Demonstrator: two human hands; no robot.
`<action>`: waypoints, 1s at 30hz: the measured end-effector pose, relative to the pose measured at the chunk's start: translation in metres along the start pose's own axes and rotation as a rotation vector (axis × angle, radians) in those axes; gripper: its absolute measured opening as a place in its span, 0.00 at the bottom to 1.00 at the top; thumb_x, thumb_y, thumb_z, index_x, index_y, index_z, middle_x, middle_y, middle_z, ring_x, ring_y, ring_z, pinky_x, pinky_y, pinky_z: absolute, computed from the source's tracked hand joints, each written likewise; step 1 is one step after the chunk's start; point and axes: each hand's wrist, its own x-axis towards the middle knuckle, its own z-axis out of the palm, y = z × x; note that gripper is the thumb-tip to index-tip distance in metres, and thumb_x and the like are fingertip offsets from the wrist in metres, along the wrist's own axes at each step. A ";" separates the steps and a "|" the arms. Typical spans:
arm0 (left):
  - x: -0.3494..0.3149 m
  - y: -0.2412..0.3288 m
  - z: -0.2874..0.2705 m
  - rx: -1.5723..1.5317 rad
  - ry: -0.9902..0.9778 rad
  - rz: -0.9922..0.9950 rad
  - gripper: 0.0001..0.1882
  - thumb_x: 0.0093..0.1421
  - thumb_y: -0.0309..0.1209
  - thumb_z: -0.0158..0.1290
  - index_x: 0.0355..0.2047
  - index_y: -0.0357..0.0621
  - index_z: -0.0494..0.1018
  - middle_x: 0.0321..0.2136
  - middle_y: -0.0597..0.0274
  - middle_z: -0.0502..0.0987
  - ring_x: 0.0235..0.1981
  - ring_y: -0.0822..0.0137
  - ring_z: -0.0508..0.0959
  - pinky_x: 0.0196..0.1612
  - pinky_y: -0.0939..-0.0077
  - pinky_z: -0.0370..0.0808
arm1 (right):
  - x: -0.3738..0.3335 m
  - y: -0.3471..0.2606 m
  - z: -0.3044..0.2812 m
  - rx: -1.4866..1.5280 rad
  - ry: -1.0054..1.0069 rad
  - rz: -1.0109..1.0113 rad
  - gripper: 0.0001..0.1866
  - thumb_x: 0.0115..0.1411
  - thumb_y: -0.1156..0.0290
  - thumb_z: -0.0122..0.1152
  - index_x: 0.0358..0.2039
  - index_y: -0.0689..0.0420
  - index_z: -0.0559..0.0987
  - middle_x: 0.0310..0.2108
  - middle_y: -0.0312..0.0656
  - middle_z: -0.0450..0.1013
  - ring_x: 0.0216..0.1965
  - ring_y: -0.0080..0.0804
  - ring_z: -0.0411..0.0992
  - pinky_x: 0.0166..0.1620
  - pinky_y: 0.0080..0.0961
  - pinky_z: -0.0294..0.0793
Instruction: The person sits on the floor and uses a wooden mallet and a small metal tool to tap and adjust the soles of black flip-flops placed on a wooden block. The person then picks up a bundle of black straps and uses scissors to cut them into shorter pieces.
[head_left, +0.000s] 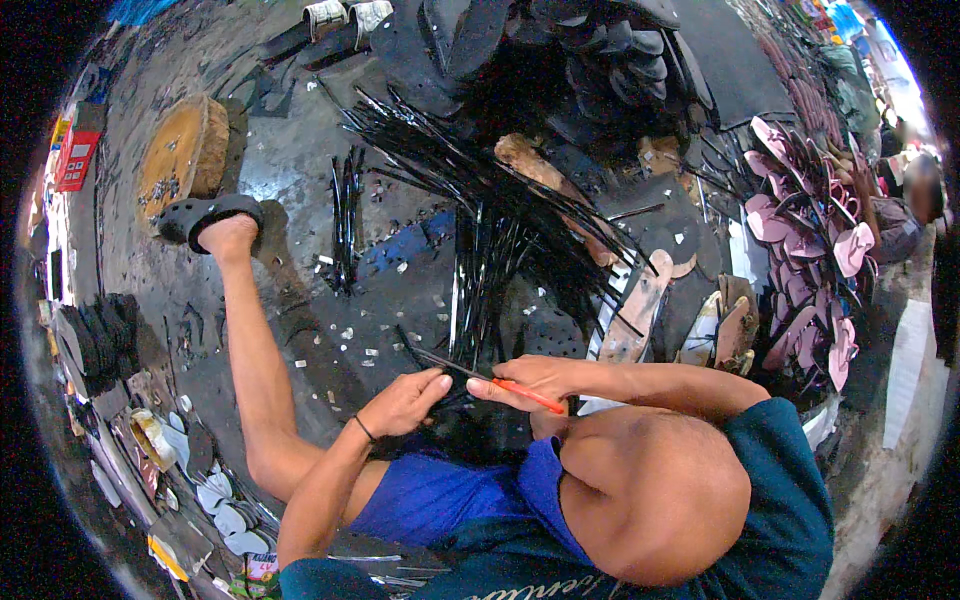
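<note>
Just above my lap, my right hand [522, 378] is closed around an orange-handled tool [535, 397]. A thin dark shaft or blade runs from it toward the left; its exact kind does not show. My left hand [408, 400] is pinched shut on a thin black strip [405, 345], close to the tool's tip. Beyond both hands lies a big loose pile of shiny black strips [490, 240]. A smaller bundle of black strips [346, 215] lies to its left.
My left leg stretches out in a black clog [185, 222] beside a round wooden block [180, 150]; my right knee [660, 500] is bent. Pink sandals [800, 235] are heaped at right, black soles [620, 60] at the back. A sole-shaped piece [635, 305] and small scraps lie around.
</note>
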 end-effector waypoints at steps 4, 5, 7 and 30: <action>0.002 -0.004 -0.006 -0.063 -0.032 -0.090 0.21 0.71 0.46 0.38 0.45 0.40 0.71 0.22 0.66 0.71 0.19 0.73 0.72 0.24 0.76 0.72 | -0.010 -0.007 -0.003 0.028 0.031 -0.005 0.47 0.62 0.28 0.33 0.13 0.62 0.74 0.13 0.54 0.68 0.20 0.49 0.71 0.25 0.44 0.68; 0.003 -0.004 -0.006 -0.099 -0.038 -0.106 0.21 0.71 0.46 0.39 0.45 0.40 0.71 0.22 0.66 0.71 0.19 0.73 0.72 0.24 0.76 0.72 | -0.011 -0.006 -0.003 0.021 0.023 0.021 0.47 0.62 0.28 0.33 0.12 0.62 0.74 0.13 0.54 0.67 0.20 0.50 0.71 0.25 0.44 0.68; 0.003 0.000 -0.006 -0.167 -0.041 -0.149 0.21 0.72 0.45 0.39 0.44 0.41 0.73 0.21 0.67 0.70 0.20 0.74 0.71 0.25 0.76 0.72 | -0.013 -0.007 -0.006 -0.020 0.023 0.024 0.47 0.62 0.28 0.32 0.14 0.63 0.75 0.14 0.54 0.68 0.21 0.50 0.72 0.26 0.45 0.69; -0.011 0.040 -0.047 -0.789 0.726 0.095 0.14 0.62 0.35 0.56 0.41 0.40 0.68 0.20 0.69 0.66 0.12 0.76 0.64 0.16 0.78 0.66 | -0.111 0.180 -0.161 -0.757 1.129 0.606 0.28 0.47 0.52 0.69 0.40 0.60 0.75 0.43 0.49 0.70 0.49 0.47 0.69 0.52 0.36 0.70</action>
